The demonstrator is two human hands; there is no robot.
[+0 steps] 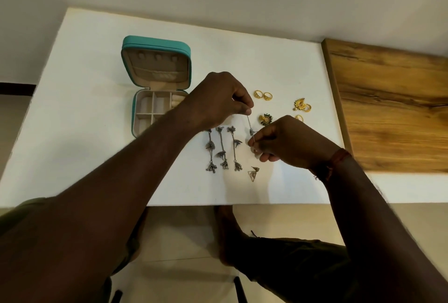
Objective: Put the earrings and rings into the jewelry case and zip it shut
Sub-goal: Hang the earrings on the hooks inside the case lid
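A: Hand pose?
B: Left hand [218, 101] reaches across, fingers curled, thumb and forefinger pinching the top of a silver chain earring [250, 128]. Right hand [286, 143] pinches the lower end, other fingers loosely curled. Earring hangs stretched between both.

A: Around them?
B: Three more silver dangle earrings [221, 150] lie flat just below the left hand. A triangular earring [253, 173] sits under the right hand. Two gold rings [263, 94] just right of the left hand; gold earrings [301, 105] and a green-gold one [266, 119] beyond the right hand.

A: Case?
B: Teal jewelry case [157, 84] open, lid up, left of the left hand; the forearm covers its near right corner.

A: Surface?
B: White table [97, 157], wood panel [392, 108] on the right, pale wall behind.
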